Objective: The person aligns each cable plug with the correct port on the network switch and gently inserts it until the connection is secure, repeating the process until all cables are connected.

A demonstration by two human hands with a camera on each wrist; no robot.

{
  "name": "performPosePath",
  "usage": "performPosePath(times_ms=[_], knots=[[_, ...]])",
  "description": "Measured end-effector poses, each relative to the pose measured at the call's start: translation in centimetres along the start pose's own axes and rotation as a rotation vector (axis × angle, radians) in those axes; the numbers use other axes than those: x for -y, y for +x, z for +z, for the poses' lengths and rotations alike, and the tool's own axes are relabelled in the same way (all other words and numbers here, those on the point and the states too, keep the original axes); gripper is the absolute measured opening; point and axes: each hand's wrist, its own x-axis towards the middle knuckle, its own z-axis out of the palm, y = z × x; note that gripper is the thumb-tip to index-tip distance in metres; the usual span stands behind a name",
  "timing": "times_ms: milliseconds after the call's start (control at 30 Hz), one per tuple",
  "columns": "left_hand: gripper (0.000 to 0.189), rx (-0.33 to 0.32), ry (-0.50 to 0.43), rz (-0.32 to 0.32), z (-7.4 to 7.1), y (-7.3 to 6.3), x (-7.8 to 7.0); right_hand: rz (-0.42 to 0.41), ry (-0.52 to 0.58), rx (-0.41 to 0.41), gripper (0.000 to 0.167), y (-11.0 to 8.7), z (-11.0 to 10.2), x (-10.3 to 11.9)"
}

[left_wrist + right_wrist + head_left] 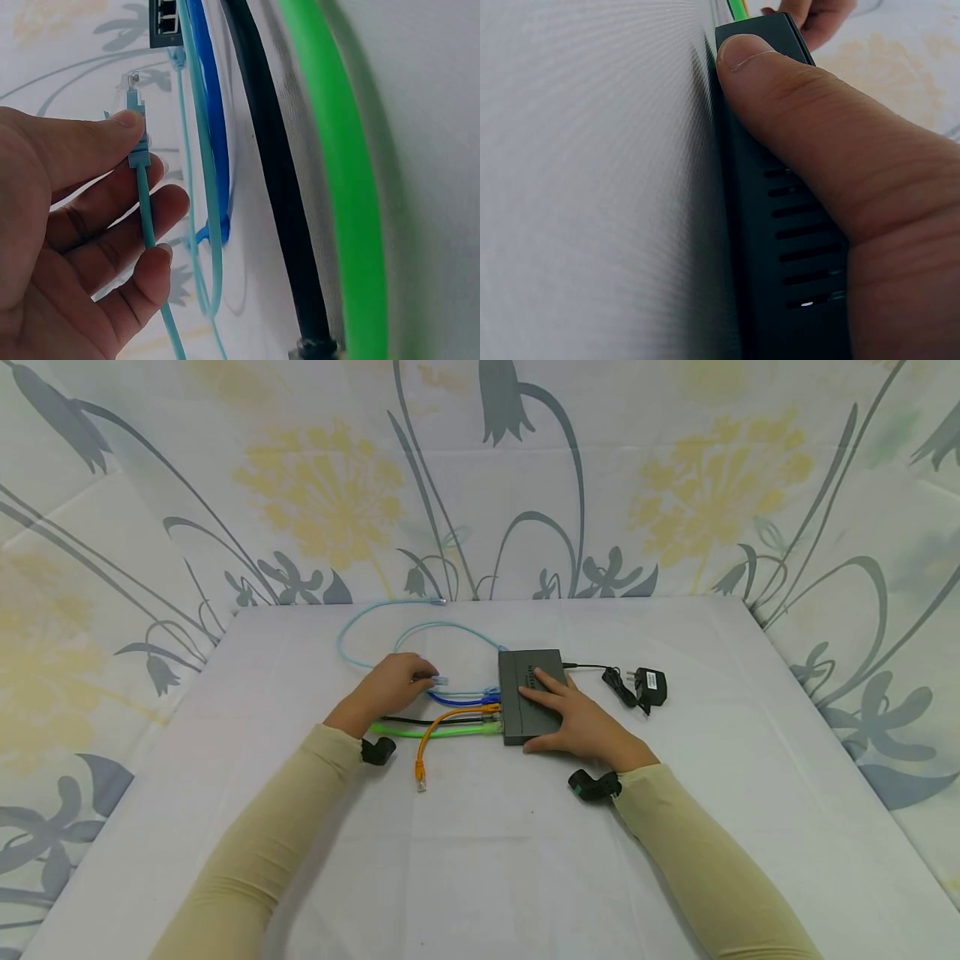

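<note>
A dark grey network switch (512, 718) lies flat on the white table. My right hand (581, 722) rests on it, fingers stretched over the top and thumb (772, 97) along its vented near side. Left of the switch, my left hand (393, 685) pinches a light blue Ethernet cable's clear plug (133, 97) between thumb and fingers, pointing towards the switch. At the port side, light blue, dark blue (457, 700), black (270, 165), orange (435, 727) and green (337, 150) cables run in. The orange cable's other plug (421, 777) lies loose on the table.
A black power adapter (650, 687) with a bundled cord (617, 683) lies right of the switch, its lead plugged in there. Light blue cable loops (341, 639) spread towards the table's back edge, with one loose plug (439, 602). Floral cloth (480, 510) hangs behind.
</note>
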Motion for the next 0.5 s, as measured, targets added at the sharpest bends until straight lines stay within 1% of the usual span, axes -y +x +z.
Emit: performPosePath(times_ms=[233,500], knots=[[0.027,0.013,0.013,0.002,0.2,0.4,-0.6,0.000,0.000,-0.001,0.093,0.0,-0.1,0.1],[0.026,0.011,0.011,0.002,0.5,0.7,-1.2,0.001,0.000,0.007,0.093,0.0,-0.2,0.3]])
